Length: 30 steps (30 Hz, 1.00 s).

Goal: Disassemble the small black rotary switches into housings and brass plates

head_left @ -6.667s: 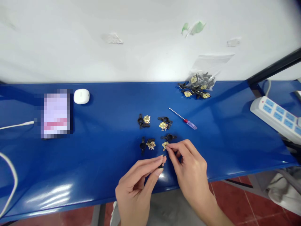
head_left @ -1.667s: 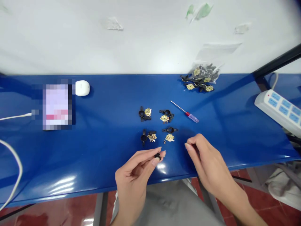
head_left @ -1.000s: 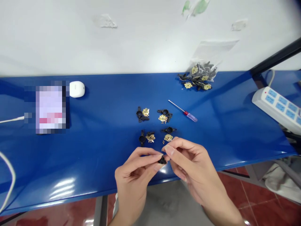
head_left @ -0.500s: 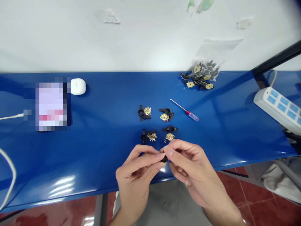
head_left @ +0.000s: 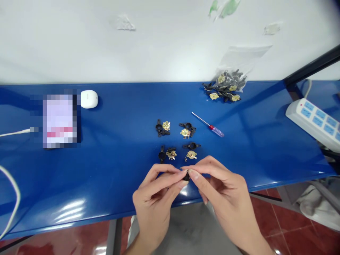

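Note:
A small black plastic part (head_left: 186, 176) is pinched between the fingertips of my left hand (head_left: 158, 198) and my right hand (head_left: 224, 193), over the table's front edge. Fingers hide most of it, so its exact kind does not show. Just beyond my hands lie black ring-shaped housings (head_left: 162, 155) and brass-coloured round plates (head_left: 191, 154), grouped with tiny screws (head_left: 185, 159). Two more such groups sit farther back, with another brass plate (head_left: 166, 125) and a black housing (head_left: 188, 125). Both hands are closed at the fingertips.
A screwdriver (head_left: 209, 126) with a clear purple-red handle lies right of the parts. Behind it is a plastic bag (head_left: 233, 76) with more black and brass parts. A power strip (head_left: 313, 120) stands right; a white case (head_left: 89, 99) and a blurred-out device (head_left: 60, 120) are left on the blue table (head_left: 106, 170).
My right hand has turned slightly, its fingers drawn in and its thumb and forefinger now nearer the black part. My left hand keeps its pinch. The view has shifted a little.

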Each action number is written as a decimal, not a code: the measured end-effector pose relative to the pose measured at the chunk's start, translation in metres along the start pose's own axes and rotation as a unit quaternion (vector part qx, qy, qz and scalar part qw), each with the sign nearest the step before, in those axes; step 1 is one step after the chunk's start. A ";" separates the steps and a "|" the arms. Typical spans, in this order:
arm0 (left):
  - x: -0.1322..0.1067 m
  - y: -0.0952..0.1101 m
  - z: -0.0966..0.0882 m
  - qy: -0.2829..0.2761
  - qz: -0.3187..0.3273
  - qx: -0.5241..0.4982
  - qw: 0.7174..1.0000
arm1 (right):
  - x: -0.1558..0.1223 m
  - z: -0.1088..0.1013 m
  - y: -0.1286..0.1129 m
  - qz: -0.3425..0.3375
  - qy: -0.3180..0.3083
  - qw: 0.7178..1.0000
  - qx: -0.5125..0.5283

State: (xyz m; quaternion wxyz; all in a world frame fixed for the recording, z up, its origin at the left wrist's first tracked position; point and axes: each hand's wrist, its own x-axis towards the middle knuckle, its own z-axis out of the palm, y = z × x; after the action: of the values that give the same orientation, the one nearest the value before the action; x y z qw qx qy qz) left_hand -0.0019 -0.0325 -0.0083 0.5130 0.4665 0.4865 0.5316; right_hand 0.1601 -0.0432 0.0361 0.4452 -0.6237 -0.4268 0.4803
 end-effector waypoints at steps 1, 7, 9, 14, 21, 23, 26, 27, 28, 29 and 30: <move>0.000 0.000 0.000 -0.001 0.003 0.003 1.000 | 0.000 -0.002 0.001 -0.014 0.000 1.000 -0.020; -0.002 0.001 0.003 -0.009 0.019 0.022 1.000 | 0.001 -0.015 0.010 -0.054 -0.036 0.995 -0.081; -0.002 0.002 0.004 -0.016 0.021 0.026 0.999 | 0.002 -0.018 0.013 -0.049 -0.042 0.995 -0.070; -0.001 0.003 0.006 -0.031 0.012 0.029 0.999 | 0.008 -0.024 0.018 -0.018 -0.061 0.998 -0.026; -0.003 0.015 0.003 -0.079 0.009 -0.004 0.997 | 0.015 -0.037 0.022 0.048 -0.137 0.981 0.128; -0.006 0.019 0.002 -0.105 0.018 -0.040 0.994 | 0.016 -0.040 0.023 0.080 -0.178 0.960 0.199; -0.010 0.021 0.003 -0.121 0.080 -0.059 0.988 | 0.018 -0.042 0.026 0.121 -0.228 0.927 0.272; -0.011 0.021 0.003 -0.124 0.102 -0.054 0.986 | 0.019 -0.041 0.026 0.128 -0.237 0.921 0.282; -0.012 0.022 0.004 -0.126 0.119 -0.046 0.984 | 0.019 -0.041 0.027 0.133 -0.243 0.917 0.289; -0.013 0.022 0.004 -0.127 0.126 -0.039 0.983 | 0.019 -0.040 0.027 0.138 -0.248 0.912 0.297; -0.015 0.024 0.005 -0.132 0.124 -0.031 0.983 | 0.018 -0.040 0.028 0.142 -0.252 0.907 0.306</move>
State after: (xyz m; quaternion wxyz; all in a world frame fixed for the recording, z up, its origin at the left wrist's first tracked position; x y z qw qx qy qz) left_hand 0.0013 -0.0469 0.0160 0.5170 0.5728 0.3364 0.5398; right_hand 0.2051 -0.0380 0.0109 0.4185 -0.3694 -0.2636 0.7867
